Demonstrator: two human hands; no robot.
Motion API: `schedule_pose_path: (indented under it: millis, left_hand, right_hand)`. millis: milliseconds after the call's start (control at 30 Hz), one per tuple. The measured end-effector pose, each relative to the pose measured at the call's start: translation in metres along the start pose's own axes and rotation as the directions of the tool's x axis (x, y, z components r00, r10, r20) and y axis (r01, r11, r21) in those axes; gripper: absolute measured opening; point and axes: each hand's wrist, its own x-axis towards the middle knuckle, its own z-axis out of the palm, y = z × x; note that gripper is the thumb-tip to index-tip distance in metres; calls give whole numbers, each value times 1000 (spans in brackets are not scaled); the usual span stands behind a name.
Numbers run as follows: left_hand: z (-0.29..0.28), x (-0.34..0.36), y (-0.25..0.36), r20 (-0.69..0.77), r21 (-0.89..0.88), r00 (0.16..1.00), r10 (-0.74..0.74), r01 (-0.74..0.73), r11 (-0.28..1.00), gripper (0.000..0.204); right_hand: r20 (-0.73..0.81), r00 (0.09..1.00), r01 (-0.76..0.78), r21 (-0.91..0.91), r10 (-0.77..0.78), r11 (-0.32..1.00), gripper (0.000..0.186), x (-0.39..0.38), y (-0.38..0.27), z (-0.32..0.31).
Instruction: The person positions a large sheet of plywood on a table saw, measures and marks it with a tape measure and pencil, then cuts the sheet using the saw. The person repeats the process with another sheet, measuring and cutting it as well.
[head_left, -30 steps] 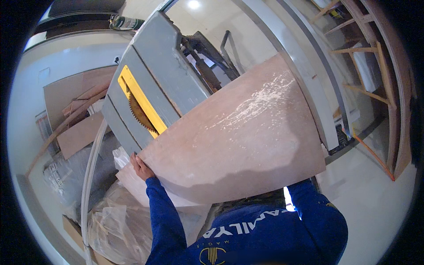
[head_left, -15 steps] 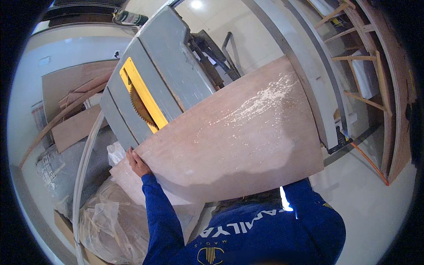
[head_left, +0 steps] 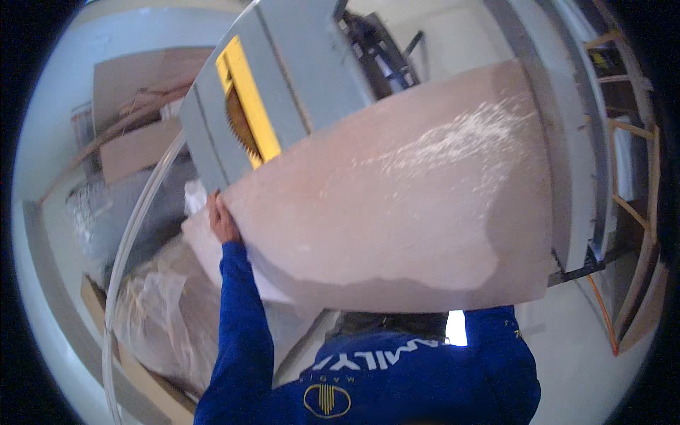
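A broad, thin plywood sheet spans the view in front of me, with pale sawdust strewn over its right half. My left hand holds the sheet near its far left corner, fingers stretched along the edge. My right hand is out of sight; the sleeve on that side runs down behind the sheet's near edge. Beyond the far edge lies the grey table saw. A toothed, rusty-brown circular blade rises through its yellow insert plate, close to the sheet's edge.
Plastic-wrapped bundles lie on the left, crossed by a long pale strip. Behind them lean brown boards. A grey rail borders the sheet's right end, with a wooden rack and an orange cord farther right.
The whole view has shifted, so the saw, the sheet and my left hand appear higher. My left hand keeps its place at the corner, and the sheet still lies close to the blade.
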Motion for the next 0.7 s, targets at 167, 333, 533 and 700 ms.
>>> schedule_pose_path:
  millis: [167, 333, 533, 700]
  left_hand:
    - [2, 1, 4, -14, 18, 998, 54, -53, 998, 39]
    - [5, 0, 4, -84, 26, 987, 137, -136, 990, 36]
    - [5, 2, -3, -80, 12, 969, 232, -232, 973, 36]
    - [11, 4, -10, -89, 141, 969, 229, -215, 966, 39]
  right_hand:
    - [57, 996, 65, 92, -71, 994, 36, -68, 28, -29]
    - [296, 928, 120, 336, -226, 934, 37, -208, 5, -118]
    - [508, 688, -91, 768, -518, 633, 45, -318, -97, -169]
    - [159, 941, 20, 856, -299, 516, 46, -331, -143, -152]
